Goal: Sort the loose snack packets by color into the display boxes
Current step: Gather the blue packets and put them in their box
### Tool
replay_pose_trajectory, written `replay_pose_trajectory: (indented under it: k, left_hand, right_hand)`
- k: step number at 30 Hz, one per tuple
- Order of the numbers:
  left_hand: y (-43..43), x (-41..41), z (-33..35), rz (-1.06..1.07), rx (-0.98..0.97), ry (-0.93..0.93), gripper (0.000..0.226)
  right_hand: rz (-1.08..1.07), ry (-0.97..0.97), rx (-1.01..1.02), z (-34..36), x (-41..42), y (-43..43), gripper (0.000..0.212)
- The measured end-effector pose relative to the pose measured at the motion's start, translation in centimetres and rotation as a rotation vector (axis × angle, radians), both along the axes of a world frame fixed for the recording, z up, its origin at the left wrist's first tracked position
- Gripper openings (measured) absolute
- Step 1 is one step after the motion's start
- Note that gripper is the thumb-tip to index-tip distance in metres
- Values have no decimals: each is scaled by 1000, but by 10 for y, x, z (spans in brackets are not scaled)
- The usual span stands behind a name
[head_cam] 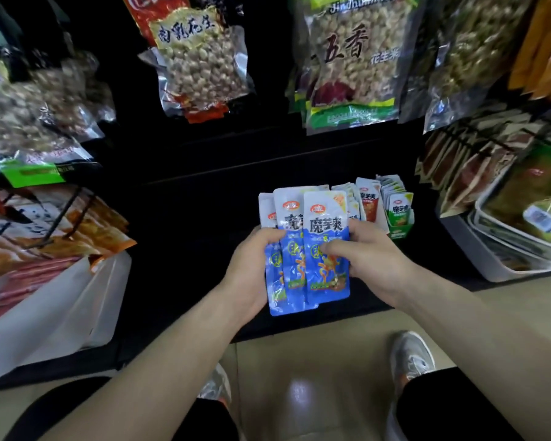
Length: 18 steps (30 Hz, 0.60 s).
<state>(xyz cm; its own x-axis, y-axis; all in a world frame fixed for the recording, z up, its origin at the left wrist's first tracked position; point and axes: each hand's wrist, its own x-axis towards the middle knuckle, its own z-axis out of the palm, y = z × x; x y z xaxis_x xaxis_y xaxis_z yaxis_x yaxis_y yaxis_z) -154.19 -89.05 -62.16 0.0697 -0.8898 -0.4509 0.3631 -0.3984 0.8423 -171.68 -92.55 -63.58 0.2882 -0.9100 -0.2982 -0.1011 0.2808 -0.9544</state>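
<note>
We've got both hands — left hand (252,265) & right hand (360,259) — clamped on the blue packets (318,249); square edges before slotting into the display boxes (385,214) behind.

Shop, snack aisle: you face a black retail shelf (204,192) hung with clear printed peanut bags (201,62), with open cardboard display boxes (398,229) of small packets.

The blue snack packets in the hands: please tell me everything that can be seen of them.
The blue snack packets are a small fanned stack, at least three, of glossy plastic, white at the top and blue below, with large dark Chinese characters. They stand upright, overlapping. The left hand grips their left edge; the right hand grips the right. They are held above the dark shelf, in front of the display boxes.
</note>
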Motion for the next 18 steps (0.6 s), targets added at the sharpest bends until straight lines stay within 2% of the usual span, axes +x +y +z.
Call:
replay_pose_trajectory:
  k: [2,4,7,10,13,14,16,18]
  left_hand:
    - [-10,4,-3,-5,-24,-47,28]
    - [-17,7,-8,-36,-81,-144,22]
    - [-23,12,-16,-29,-125,-260,18]
    - [-24,13,-22,-11,-151,-301,20]
    - [-22,10,-25,-3,-165,-315,23]
    - [-22,10,-25,-6,-163,-316,22]
    - [-23,8,-25,-20,-162,-312,18]
    - [-24,5,-25,-51,-152,-287,20]
  right_hand:
    - [-28,7,-6,-1,0,-8,60]
    - [-44,9,-12,-4,-3,-15,70]
    - [-72,-4,-44,-8,-6,-21,42]
    - [-64,-21,-44,-14,-6,-22,41]
    - [-24,-36,11,-24,-3,-20,64]
    - [-5,-56,26,-25,-2,-19,63]
    - [18,-83,40,-30,-1,-16,37]
    - [5,-54,47,-33,0,-15,33]
